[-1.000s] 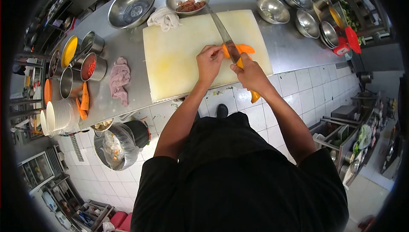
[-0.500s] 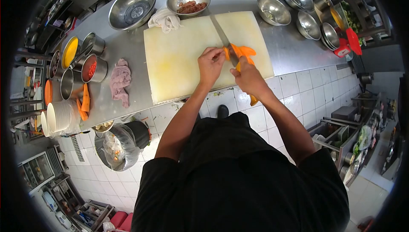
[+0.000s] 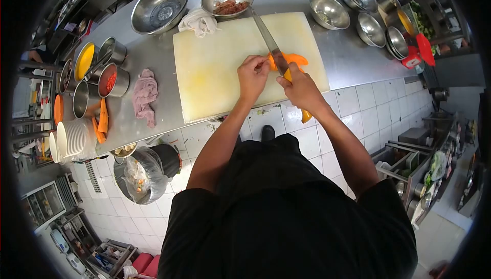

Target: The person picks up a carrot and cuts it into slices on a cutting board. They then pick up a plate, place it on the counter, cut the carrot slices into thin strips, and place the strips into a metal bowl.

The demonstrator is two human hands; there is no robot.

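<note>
On the white cutting board [image 3: 220, 69], my right hand [image 3: 302, 88] is closed around the yellow handle of a long knife [image 3: 267, 36]. The blade points up and left across the board. Under and beside the blade lie orange carrot pieces [image 3: 295, 60]. Just left of the blade, my left hand [image 3: 253, 77] has its fingertips pinched together at the edge of the orange pieces; what they hold, if anything, is too small to tell. The butt of the yellow handle shows below my right hand, past the board's front edge.
Metal bowls stand behind the board, one with chopped reddish food [image 3: 230, 7], and several more [image 3: 329, 13] at the right. Left are a pink cloth [image 3: 145, 96], pots [image 3: 113, 80], carrots [image 3: 104, 116] and stacked white containers [image 3: 71, 138]. A lined bin [image 3: 143, 174] stands below.
The knife has lifted and shifted slightly left, with its handle swung a little. My right hand has moved slightly with it. My left hand has barely moved.
</note>
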